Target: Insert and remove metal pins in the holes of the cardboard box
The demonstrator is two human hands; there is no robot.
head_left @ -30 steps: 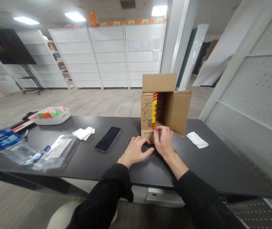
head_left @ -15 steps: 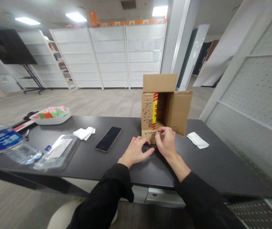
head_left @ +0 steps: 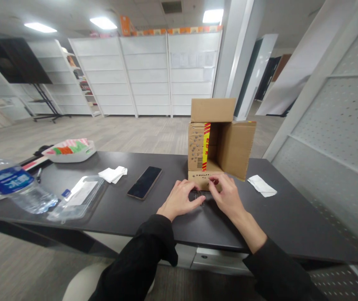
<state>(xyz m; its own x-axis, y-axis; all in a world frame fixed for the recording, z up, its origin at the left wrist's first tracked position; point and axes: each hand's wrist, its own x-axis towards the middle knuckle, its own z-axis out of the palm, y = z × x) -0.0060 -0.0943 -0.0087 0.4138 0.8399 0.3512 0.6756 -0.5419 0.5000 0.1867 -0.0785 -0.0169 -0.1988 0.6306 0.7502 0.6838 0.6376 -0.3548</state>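
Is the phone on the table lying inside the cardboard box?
No, the phone lies flat on the black table, well apart from the open cardboard box, on its left in the picture.

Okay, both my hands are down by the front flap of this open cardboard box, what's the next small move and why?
Probably lift the small dark object with the left hand toward the cardboard box: it lies under those fingers, the box's side opening faces you, and the right hand rests at the lower flap.

Colours of the box and the things about it.
Brown cardboard box (head_left: 216, 144) with red-and-yellow tape stripe (head_left: 205, 146); black surface (head_left: 276, 217); black phone (head_left: 144, 188); white tissue (head_left: 262, 185); black sleeves (head_left: 144, 255).
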